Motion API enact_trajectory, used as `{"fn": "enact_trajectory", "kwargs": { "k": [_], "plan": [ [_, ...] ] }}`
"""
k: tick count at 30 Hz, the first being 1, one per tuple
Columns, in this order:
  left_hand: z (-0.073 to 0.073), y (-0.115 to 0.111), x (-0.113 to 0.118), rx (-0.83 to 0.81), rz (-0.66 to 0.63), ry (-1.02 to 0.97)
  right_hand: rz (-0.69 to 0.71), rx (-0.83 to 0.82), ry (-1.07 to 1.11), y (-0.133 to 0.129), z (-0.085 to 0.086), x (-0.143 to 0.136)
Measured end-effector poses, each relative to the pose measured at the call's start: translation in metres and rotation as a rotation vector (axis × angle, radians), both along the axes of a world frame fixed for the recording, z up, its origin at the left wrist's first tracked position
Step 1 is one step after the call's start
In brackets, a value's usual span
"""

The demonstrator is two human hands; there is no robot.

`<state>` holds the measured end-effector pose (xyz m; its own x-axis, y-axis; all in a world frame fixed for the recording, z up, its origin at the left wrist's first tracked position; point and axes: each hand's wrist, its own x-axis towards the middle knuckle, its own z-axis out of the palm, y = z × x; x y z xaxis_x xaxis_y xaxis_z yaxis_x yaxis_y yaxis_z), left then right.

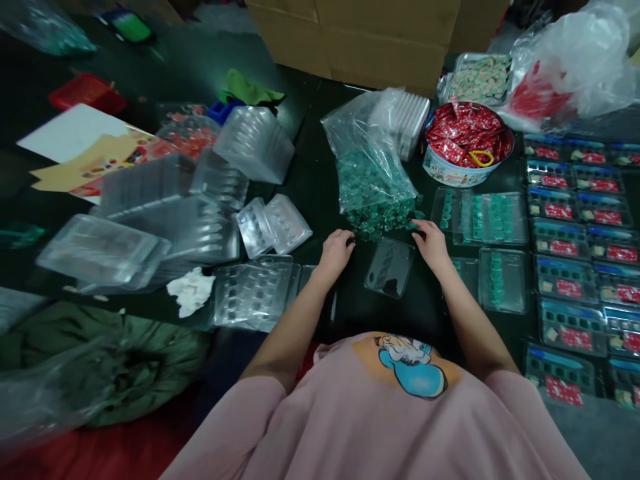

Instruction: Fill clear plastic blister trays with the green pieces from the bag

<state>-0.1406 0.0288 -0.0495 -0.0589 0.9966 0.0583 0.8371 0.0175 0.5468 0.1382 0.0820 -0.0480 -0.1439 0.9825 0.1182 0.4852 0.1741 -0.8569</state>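
while our left hand (338, 253) curls beside the green pieces (373, 223), our right hand (430, 241) bends at their right edge; we cannot tell whether either holds any.

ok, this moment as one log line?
left hand: at left edge, loose translucent green pieces | right hand: at their right edge | clear rectangular plastic tray: between hands | grip: unclear

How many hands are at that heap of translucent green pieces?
2: the left hand at the near left edge of the translucent green pieces, and the right hand at their right edge. No other hands show.
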Motion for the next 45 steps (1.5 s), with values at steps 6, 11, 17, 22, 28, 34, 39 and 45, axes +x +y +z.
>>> {"fn": "enact_trajectory", "kwargs": {
  "k": [6,11,17,22,28,34,39,45],
  "plan": [
    [0.020,-0.015,0.030,-0.004,0.094,-0.507,0.147,0.037,0.124,-0.033,0.024,-0.028],
    [0.031,-0.023,0.069,-0.270,0.111,-1.190,0.276,-0.038,0.244,-0.051,0.028,-0.040],
    [0.041,-0.018,0.075,-0.286,0.040,-1.141,0.242,-0.134,0.323,-0.051,0.029,-0.030],
    [0.050,-0.015,0.074,-0.198,-0.068,-1.021,0.261,-0.273,0.495,-0.049,0.031,-0.026],
    [0.049,-0.011,0.083,-0.125,-0.035,-0.999,0.158,-0.265,0.566,-0.047,0.033,-0.030],
    [0.043,0.009,0.088,-0.119,0.046,-1.065,0.080,-0.302,0.606,-0.035,0.027,-0.025],
    [0.024,0.013,0.079,-0.263,0.018,-0.949,-0.014,-0.237,0.483,-0.032,0.011,-0.006],
    [0.004,0.018,0.078,-0.302,-0.049,-0.703,-0.023,-0.235,0.384,-0.038,-0.006,0.002]
  ]
}}
